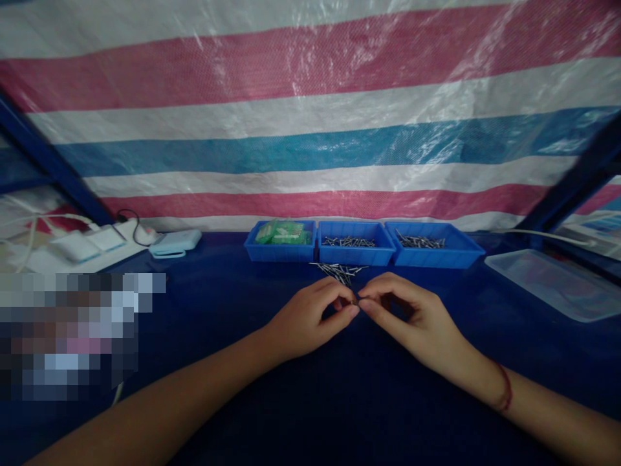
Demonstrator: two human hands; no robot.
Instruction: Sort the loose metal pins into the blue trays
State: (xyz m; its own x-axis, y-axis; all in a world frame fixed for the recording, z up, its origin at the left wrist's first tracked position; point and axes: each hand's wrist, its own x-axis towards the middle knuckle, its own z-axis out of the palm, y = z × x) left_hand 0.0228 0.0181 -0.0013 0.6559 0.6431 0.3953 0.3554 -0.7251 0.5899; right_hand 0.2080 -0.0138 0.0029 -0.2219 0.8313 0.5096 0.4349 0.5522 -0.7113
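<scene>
My left hand [315, 317] and my right hand [412, 317] meet fingertip to fingertip above the dark blue table [310, 408]. Both are pinched closed around something too small to make out. Just beyond them lies a loose pile of thin metal pieces [341, 272]. Behind the pile, a middle blue bin [356, 257] and a right blue bin [431, 259] hold similar metal pieces. Green packets [284, 232] fill the left blue bin [280, 254].
A clear plastic lid [557, 285] lies at the right. On the left are a light blue device [175, 243] and a white power strip [104, 249] with cables. A striped sheet [310, 149] hangs behind the table. Part of the left side is pixelated.
</scene>
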